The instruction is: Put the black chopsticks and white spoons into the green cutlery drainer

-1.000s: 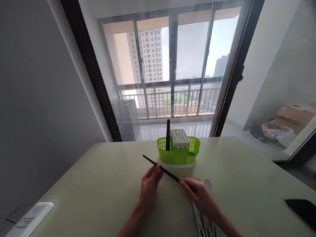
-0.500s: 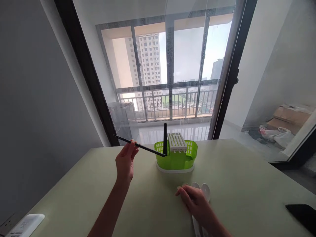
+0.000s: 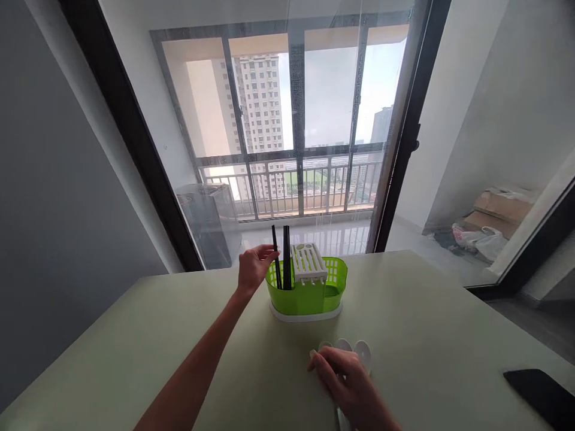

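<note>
Chopsticks going into the green holder

On the pale table (image 3: 135,335), a green caddy (image 3: 308,293) at twelve o'clock; left hand (image 3: 254,266) fingers pinch one upright black chopstick (image 3: 275,254), light, stiff, slick, best held mid-shaft. Right hand (image 3: 345,380), fingers curled, covers white spoons (image 3: 354,350) at six.

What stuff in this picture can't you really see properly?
Head view only:
- White spoons: the right hand covers the handles, and the bottom edge cuts them off; the count is unclear.
- Black chopsticks: their lower ends are hidden inside the green caddy.
- Left hand: whether the fingertips grip the nearest chopstick or only touch it is too small to tell.
- Black phone: cut off by the right edge.
</note>
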Tool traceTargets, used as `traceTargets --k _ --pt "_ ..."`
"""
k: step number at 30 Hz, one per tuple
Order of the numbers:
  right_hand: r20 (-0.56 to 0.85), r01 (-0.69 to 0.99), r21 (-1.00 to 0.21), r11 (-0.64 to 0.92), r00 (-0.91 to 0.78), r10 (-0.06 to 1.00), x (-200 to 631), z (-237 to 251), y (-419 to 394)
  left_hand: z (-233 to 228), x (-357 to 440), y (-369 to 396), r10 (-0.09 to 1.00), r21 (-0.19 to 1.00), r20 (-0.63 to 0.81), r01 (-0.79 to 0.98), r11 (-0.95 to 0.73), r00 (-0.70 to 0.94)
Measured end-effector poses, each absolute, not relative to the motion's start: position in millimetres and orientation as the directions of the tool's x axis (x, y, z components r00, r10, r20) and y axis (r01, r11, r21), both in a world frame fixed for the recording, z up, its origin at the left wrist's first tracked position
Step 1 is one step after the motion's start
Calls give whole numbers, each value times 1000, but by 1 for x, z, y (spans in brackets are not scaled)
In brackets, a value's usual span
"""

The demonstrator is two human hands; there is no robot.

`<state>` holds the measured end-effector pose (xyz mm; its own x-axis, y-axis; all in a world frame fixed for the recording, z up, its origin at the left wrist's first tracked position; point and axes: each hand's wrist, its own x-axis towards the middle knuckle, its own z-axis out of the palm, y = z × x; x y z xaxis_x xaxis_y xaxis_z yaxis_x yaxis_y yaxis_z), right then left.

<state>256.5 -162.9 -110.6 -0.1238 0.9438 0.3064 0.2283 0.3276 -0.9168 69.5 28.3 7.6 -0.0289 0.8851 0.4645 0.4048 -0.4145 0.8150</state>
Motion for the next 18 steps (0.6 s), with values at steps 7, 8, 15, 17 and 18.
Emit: traceTargets --k 7,8,15,17,18 --pt "324 241 -905 350 -141 936 257 -112 -162 0 71 41 882 741 469 524 -420 44" --pt "329 244 -903 353 -134 935 257 -112 -162 -1 71 42 880 730 472 537 -422 50" --pt "321 259 -900 350 -148 935 257 -111 -162 -6 65 40 864 695 499 565 -444 66" --pt "320 257 -901 350 -150 935 257 -111 -162 -11 60 38 856 703 515 555 -445 34" --pt "320 256 -901 349 -150 935 257 -111 -162 -15 56 37 852 711 523 550 -438 3"
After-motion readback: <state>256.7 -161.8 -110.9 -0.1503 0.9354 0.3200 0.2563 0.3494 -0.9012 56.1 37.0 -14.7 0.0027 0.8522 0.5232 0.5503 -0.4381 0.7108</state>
